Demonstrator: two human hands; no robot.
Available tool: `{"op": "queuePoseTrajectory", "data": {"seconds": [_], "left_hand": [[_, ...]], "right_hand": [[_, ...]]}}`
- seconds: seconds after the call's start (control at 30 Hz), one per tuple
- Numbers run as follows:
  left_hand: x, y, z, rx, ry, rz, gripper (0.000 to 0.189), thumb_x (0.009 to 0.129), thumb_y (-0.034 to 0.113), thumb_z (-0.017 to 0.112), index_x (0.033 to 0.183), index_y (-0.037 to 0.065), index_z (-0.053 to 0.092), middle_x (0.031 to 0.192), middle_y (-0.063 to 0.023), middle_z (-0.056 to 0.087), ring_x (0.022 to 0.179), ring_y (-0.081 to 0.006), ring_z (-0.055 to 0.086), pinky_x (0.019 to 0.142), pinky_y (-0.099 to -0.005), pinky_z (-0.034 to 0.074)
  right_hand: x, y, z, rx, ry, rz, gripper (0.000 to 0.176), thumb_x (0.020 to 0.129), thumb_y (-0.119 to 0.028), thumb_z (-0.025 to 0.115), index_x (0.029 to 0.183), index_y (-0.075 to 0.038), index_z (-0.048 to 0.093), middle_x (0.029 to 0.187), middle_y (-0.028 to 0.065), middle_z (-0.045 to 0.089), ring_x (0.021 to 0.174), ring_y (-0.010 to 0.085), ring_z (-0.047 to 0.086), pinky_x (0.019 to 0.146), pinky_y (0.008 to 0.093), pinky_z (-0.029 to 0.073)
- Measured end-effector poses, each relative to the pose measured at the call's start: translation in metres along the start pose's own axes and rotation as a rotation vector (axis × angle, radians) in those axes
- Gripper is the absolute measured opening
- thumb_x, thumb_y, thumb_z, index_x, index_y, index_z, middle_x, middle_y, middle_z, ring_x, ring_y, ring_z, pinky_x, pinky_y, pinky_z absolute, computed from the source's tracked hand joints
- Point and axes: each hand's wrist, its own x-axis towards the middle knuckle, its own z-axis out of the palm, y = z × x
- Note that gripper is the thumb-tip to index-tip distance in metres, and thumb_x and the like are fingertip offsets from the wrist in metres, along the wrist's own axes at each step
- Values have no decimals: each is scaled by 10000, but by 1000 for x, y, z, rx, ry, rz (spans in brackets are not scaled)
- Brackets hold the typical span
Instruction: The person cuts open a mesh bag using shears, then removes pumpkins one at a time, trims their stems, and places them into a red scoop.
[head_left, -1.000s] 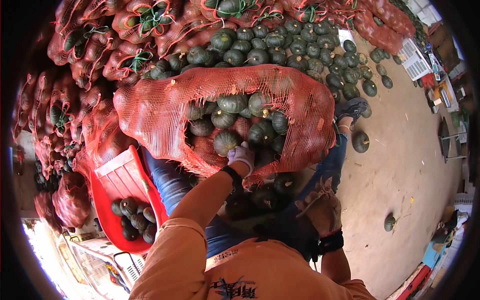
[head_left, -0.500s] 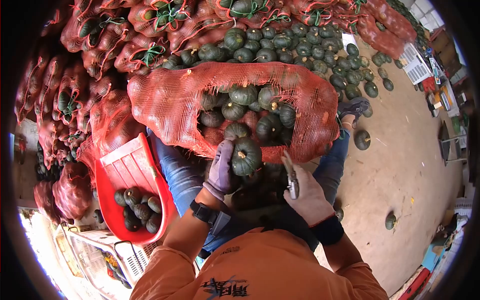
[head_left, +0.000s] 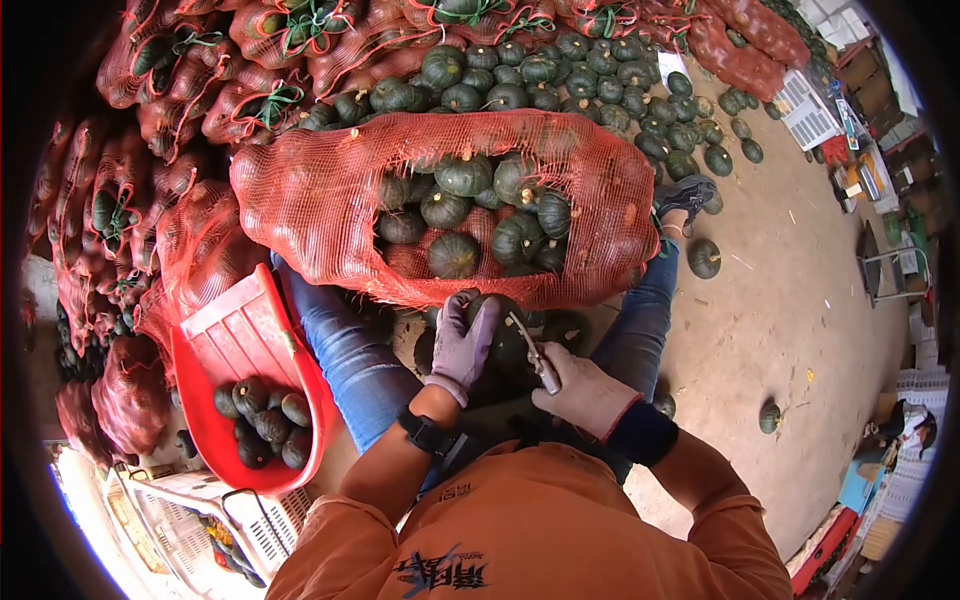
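Observation:
My left hand [head_left: 466,347], in a pale purple glove, is just below the near edge of a torn red mesh sack [head_left: 310,220]. Its thumb and fingers are spread apart, beside a dark green pumpkin [head_left: 510,345] low between my legs. Pruning shears [head_left: 541,362] are gripped in my gloved right hand [head_left: 583,392], with the tips pointing up and left toward that pumpkin. Through the wide hole in the sack several green pumpkins show, one [head_left: 453,256] lying close to the near edge of the opening.
A red scoop-shaped tub [head_left: 230,325] holding several pumpkins stands left of my leg. Full mesh sacks [head_left: 125,190] are stacked at the left and back. Loose pumpkins [head_left: 600,75] cover the floor behind the torn sack. White crates [head_left: 180,520] stand at lower left.
The pumpkin in my left hand has left it, and the hand has opened and dropped slightly. My right hand has moved left with the shears. The view has shifted a little.

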Motion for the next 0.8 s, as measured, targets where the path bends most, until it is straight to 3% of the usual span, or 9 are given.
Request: {"op": "queuePoseTrajectory", "data": {"seconds": [0.07,0.17,0.23,0.27,0.4,0.57,0.67,0.73,0.8], "left_hand": [[-19,43,-10,-224,-218,-168,587,1035,524,496,1355,35,555,1189,-180,687,1033,-325,681,843,-346,559],[-14,10,-38,-1001,-657,-512,803,1000,713,359,1487,83,464,1380,-177,613,1209,-346,642,872,-466,603],[-39,52,-38,-1069,-515,-519,830,977,739,388,1505,100,448,1448,-165,566,1274,-357,606,925,-536,587],[-36,35,-50,-1100,-652,-410,866,940,772,432,1524,133,436,1519,-142,501,1336,-357,556,1005,-600,524],[-45,22,-73,-1045,-421,-377,850,931,753,484,1522,144,441,1488,-130,532,1330,-326,561,1001,-586,529],[-68,42,-175,-964,35,-54,761,872,673,638,1447,191,512,1420,-107,566,1252,-343,599,972,-555,555],[-91,-2,-309,-89,866,313,685,918,534,638,1377,48,486,1248,-173,628,1156,-335,633,1026,-468,507],[-111,24,-326,-125,927,341,600,948,371,639,1387,0,467,1259,-185,610,1167,-328,619,1051,-442,484],[-96,47,-314,236,974,371,538,972,233,592,1434,-6,454,1386,-150,530,1245,-274,570,1072,-385,478]], "right_hand": [[-9,-10,-9,800,-121,173,290,925,-37,579,1199,-84,494,928,86,583,773,254,627,792,436,607],[-11,14,-15,1289,248,33,445,916,-65,605,1333,-137,465,998,54,518,836,212,591,898,518,564],[-23,33,-21,1333,291,34,445,949,-66,565,1372,-129,443,1019,67,514,906,215,582,964,516,532],[-27,41,-22,1354,314,32,446,965,-66,546,1392,-125,432,1030,74,512,941,217,577,998,515,517],[-39,80,-9,1186,280,138,441,987,-125,509,1419,-104,423,1039,105,512,936,248,565,1024,551,489],[-37,105,-10,1598,236,82,388,966,-248,582,1308,-96,480,1031,97,549,986,270,569,1075,622,397],[-33,120,-8,1697,181,-23,415,956,-328,611,1283,-95,507,1053,93,583,1024,279,577,1114,629,348],[-30,126,-9,1733,154,-77,461,957,-366,619,1306,-87,505,1085,100,598,1054,287,581,1127,630,336],[-27,122,-11,1730,145,-106,494,959,-388,619,1328,-84,499,1112,106,607,1077,292,583,1130,633,335]]}}
